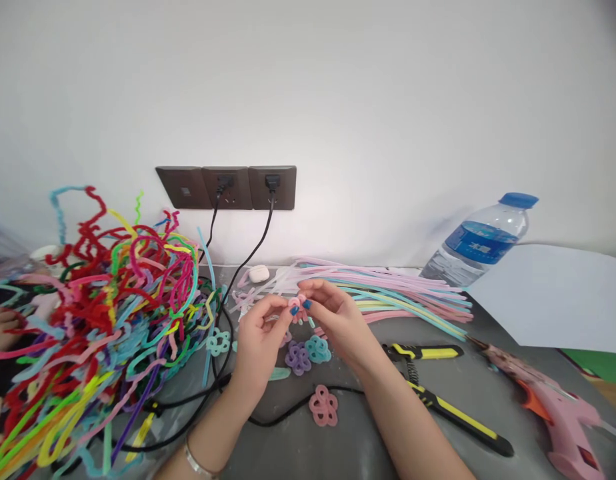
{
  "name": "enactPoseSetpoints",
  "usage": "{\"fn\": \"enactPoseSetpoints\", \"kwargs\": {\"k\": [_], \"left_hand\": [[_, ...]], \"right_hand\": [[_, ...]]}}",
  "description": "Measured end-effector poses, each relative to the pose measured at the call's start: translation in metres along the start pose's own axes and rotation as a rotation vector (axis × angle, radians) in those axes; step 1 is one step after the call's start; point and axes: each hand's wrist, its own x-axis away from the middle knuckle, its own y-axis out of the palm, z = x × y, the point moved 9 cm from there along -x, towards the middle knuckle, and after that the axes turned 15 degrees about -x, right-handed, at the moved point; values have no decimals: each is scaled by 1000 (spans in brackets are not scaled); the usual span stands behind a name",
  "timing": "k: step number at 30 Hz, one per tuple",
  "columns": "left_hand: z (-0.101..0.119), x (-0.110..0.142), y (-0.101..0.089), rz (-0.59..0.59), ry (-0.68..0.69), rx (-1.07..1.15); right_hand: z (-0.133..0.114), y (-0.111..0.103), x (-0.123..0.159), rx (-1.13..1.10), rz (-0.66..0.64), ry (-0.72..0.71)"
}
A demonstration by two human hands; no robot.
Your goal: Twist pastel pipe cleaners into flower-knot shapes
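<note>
Between my fingertips is a small pink pipe-cleaner flower, held up above the middle of the table. My left hand pinches it from the left, while my right hand pinches it from the right; fingers partly hide its shape. Just below lie a purple pipe-cleaner flower and a teal one, side by side. Nearer to me rests a larger pink flower. A pale green flower sits left of my left hand.
A tangled heap of coloured pipe cleaners covers the left side. Straight pipe cleaners lie along the wall. At right are yellow-black pliers, a pink glue gun, a water bottle and white paper. Black cables cross the table.
</note>
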Motion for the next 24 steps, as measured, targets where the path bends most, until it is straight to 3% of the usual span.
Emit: {"fn": "enactPoseSetpoints", "kwargs": {"k": [7,11,14,17,21,24], "left_hand": [[16,-3,-3,-54,276,-351],[28,3,-1,-58,460,-455],[31,5,3,-101,494,-463],[25,3,5,-109,405,-372],[3,-3,3,-48,104,-5],[-10,-2,8,-27,-71,246]], "right_hand": [[-7,-2,3,289,-119,108],[-7,1,7,305,-198,191],[-6,3,10,301,-228,244],[-12,9,10,304,-237,163],[-25,22,8,279,-227,-113],[-28,26,11,303,-204,-240]]}}
